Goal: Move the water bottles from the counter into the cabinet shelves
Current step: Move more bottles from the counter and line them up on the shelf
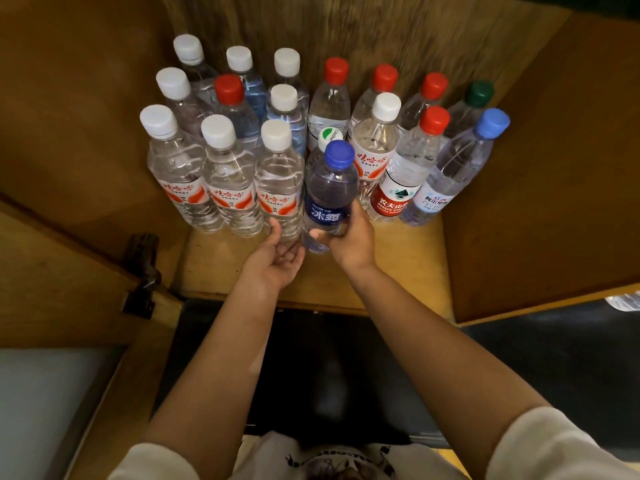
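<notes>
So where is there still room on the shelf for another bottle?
Bare shelf shows along the front edge, below the white-capped bottles, left of the left hand. A smaller patch lies right of the right hand, before the red-label bottle. Behind, it's packed.

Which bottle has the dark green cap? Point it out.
The dark-green-capped bottle at the back right of the shelf, behind the light-blue-capped bottle; no other cap is dark green.
</notes>
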The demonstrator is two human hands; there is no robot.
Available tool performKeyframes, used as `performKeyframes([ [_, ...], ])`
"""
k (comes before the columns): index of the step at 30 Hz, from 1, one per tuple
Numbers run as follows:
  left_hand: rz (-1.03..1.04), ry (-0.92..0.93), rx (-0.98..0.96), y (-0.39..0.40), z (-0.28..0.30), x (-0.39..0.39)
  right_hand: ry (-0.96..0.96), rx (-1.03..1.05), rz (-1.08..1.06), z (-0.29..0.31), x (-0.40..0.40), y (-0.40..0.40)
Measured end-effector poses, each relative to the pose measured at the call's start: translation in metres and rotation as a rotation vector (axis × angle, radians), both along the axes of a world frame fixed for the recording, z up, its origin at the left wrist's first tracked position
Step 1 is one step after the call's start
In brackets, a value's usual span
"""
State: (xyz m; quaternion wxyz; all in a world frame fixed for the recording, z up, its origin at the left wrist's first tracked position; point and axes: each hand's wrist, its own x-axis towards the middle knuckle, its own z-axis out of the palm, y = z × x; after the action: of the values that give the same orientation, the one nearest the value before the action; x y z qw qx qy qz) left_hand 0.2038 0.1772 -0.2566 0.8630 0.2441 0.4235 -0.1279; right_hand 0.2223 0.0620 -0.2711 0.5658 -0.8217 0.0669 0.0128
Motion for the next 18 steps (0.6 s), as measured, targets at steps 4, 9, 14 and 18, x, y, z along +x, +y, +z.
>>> performKeyframes([
  [4,-0.008,-0.013,-0.007,0.003,0.000,0.004,-0.009,-0.008,-0.034,0.001,0.003,0.006],
  [9,-0.028,-0.004,0.017,0.002,-0.001,0.004,0.004,-0.022,-0.053,0.003,0.009,0.009],
  [14,-0.031,-0.018,0.037,0.002,0.000,0.003,0.000,-0.027,-0.075,0.003,0.012,0.012],
  [18,-0.031,-0.037,0.031,0.000,0.000,0.001,-0.010,-0.047,-0.055,0.002,0.011,0.010],
])
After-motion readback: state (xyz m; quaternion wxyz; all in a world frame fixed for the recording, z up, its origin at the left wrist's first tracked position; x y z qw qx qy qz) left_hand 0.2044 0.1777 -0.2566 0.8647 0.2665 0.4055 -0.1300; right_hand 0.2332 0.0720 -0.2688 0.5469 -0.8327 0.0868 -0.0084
